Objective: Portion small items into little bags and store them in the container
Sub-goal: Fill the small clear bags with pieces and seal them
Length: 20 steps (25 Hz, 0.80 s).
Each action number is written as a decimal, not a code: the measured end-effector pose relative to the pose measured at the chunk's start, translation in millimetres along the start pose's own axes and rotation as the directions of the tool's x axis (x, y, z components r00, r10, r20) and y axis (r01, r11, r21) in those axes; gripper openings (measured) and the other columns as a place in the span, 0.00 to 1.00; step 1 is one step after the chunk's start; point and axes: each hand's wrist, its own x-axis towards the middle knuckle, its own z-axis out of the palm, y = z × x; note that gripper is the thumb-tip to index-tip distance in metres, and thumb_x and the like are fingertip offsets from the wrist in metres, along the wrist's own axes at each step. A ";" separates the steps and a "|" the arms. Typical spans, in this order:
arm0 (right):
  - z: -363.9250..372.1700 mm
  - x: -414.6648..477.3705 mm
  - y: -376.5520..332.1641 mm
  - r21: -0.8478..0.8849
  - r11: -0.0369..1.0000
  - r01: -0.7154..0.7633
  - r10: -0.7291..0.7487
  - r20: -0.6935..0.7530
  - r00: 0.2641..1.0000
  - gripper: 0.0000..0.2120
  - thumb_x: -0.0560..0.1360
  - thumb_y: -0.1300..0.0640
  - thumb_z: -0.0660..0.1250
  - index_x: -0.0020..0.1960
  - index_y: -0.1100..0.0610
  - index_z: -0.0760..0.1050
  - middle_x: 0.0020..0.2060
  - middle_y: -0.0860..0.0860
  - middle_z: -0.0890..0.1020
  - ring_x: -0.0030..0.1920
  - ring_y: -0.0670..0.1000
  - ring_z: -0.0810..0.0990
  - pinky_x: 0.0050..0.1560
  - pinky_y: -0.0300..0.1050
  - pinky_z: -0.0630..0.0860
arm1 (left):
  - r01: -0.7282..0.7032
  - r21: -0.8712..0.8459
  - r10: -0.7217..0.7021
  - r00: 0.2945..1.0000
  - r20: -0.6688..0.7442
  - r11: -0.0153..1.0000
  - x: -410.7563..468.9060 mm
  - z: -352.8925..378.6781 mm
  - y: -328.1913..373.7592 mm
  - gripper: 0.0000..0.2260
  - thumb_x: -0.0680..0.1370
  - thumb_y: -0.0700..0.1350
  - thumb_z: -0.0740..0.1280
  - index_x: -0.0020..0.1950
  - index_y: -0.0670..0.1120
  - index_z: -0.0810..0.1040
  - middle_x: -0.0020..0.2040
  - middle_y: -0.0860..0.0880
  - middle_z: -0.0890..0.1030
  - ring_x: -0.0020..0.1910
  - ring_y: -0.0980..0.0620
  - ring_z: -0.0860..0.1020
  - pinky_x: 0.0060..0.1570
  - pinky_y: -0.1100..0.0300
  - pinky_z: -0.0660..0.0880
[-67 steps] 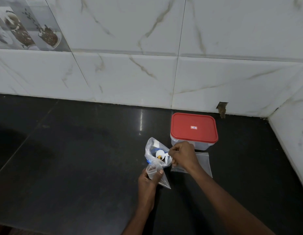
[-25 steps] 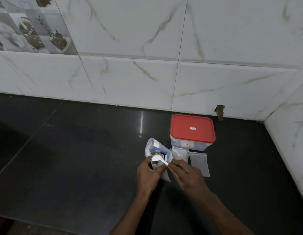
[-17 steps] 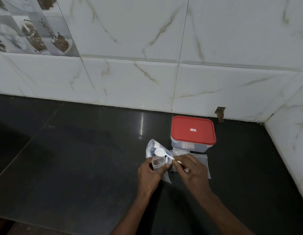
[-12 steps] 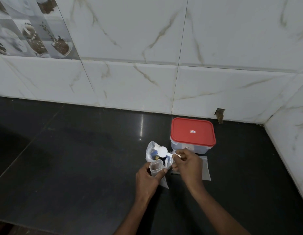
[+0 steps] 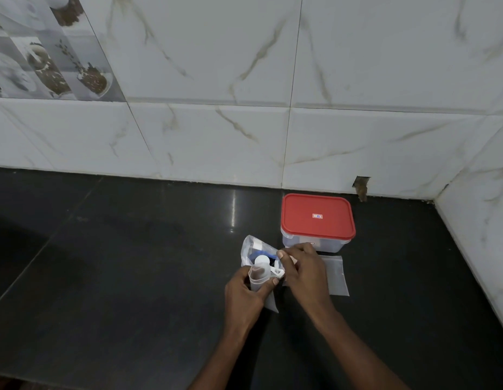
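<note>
Down near the middle of the black counter (image 5: 132, 277), both hands meet over a cluster of clear plastic. The left hand (image 5: 243, 295) grips a small bag (image 5: 256, 278), fingers curled round its left side and thumb pressed on its near right edge, so the bag stands upright with its mouth facing up. The right hand (image 5: 303, 273) pinches a white spoon (image 5: 261, 260) by the handle; most of the handle is hidden behind the fingers. The spoon's round bowl sits right at the mouth of the small bag. I cannot tell what, if anything, is in the bowl.

Just behind the small bag, on the far side, a big bag (image 5: 249, 247) stands crumpled and open, touching it, with something blue and white inside; the pieces are too small to make out.

Flat bags (image 5: 336, 275) lie on the counter to the right, partly under the right hand. Just beyond them stands the container (image 5: 323, 244), clear-walled, with its red lid (image 5: 318, 218) on. It sits near the far wall (image 5: 216, 142) of white marble tiles. A small hole (image 5: 361, 187) shows at the wall's foot, just right of the container. At far left is a picture tile (image 5: 42, 57).
</note>
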 end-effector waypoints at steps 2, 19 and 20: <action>-13.8 -10.7 -6.6 0.180 0.984 -0.015 -0.006 0.117 0.993 0.09 0.71 0.49 0.74 0.49 0.52 0.83 0.43 0.43 0.81 0.41 0.40 0.79 0.41 0.33 0.74 | -0.028 0.012 0.028 0.999 0.017 1.000 0.8 3.9 3.8 0.12 0.68 0.50 0.79 0.49 0.53 0.84 0.44 0.55 0.87 0.44 0.56 0.85 0.47 0.50 0.83; -42.1 -19.3 21.7 0.483 0.849 -0.216 0.133 0.201 0.971 0.03 0.71 0.59 0.75 0.45 0.56 0.84 0.41 0.50 0.86 0.44 0.50 0.85 0.48 0.45 0.81 | -0.062 -0.072 0.081 0.954 0.288 0.995 -9.8 33.2 20.1 0.19 0.71 0.42 0.63 0.62 0.51 0.76 0.56 0.49 0.84 0.57 0.51 0.82 0.57 0.57 0.78; -41.9 -20.4 23.9 0.472 0.855 -0.216 0.147 0.178 0.973 0.02 0.71 0.62 0.74 0.44 0.57 0.84 0.39 0.50 0.86 0.42 0.49 0.85 0.47 0.45 0.81 | -0.035 -0.103 0.064 0.954 0.292 0.994 -10.2 36.0 16.9 0.20 0.71 0.42 0.62 0.63 0.50 0.77 0.56 0.48 0.84 0.57 0.50 0.82 0.58 0.57 0.78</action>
